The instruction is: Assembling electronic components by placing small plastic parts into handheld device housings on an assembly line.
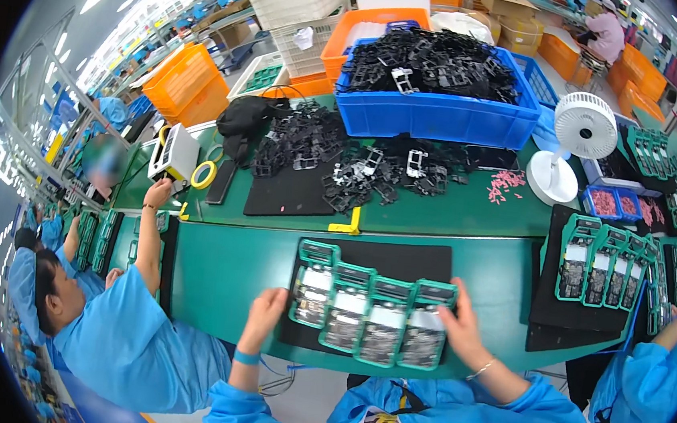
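Several green frames point(368, 319), joined side by side in a stepped row, hold phone-sized circuit boards with pale upper areas. They lie over a black mat point(399, 259) on the green bench in front of me. At the row's right end my right hand point(465, 331) grips the last frame, thumb over its face and fingers along its outer edge. My left hand point(265, 314) is just off the row's left edge, its fingers curled together; whatever they may hold is hidden. A blue band with a cord circles my left wrist.
Black plastic brackets fill a blue bin point(435, 119) and lie in heaps point(300, 140) behind. A white fan point(556, 162) stands back right near pink pieces point(505, 186). More framed boards point(604, 263) lie at right. Co-workers' arms point(149, 235) flank me.
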The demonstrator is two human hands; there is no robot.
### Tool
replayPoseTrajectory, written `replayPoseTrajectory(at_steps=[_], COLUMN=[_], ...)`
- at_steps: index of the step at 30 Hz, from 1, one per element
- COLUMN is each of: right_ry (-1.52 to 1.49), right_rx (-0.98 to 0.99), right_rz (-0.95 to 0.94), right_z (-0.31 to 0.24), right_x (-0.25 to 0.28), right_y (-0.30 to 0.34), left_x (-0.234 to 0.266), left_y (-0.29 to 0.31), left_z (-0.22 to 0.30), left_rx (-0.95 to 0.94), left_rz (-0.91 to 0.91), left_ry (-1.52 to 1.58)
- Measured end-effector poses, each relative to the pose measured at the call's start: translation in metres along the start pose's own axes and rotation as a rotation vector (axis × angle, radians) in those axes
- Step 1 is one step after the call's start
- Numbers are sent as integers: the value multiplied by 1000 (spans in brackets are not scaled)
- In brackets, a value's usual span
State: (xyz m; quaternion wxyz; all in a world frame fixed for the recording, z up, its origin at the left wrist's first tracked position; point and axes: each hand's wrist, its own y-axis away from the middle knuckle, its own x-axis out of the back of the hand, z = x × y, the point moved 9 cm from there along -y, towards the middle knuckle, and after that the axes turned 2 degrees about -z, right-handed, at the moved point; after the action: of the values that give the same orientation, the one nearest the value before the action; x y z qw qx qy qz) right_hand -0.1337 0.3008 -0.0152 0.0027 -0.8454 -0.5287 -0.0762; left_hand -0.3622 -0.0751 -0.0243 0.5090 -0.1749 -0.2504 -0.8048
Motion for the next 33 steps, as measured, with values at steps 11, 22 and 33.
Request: replayPoseTrajectory(at_steps=[11,22,33], right_ry=[905,986,967], right_rx=[235,208,294], right_rz=[228,382,410], right_z=[-100,-49,-60], right_x=[135,182,161], right_y=[-44,-203,-179], left_x=[-91,-276,-244], left_y=[-49,-168,-175], left_z=[256,344,330], left_rx=[-684,-898,-867], left_rz=[-289,-134,-76], left_ry=[-501,-681,-287])
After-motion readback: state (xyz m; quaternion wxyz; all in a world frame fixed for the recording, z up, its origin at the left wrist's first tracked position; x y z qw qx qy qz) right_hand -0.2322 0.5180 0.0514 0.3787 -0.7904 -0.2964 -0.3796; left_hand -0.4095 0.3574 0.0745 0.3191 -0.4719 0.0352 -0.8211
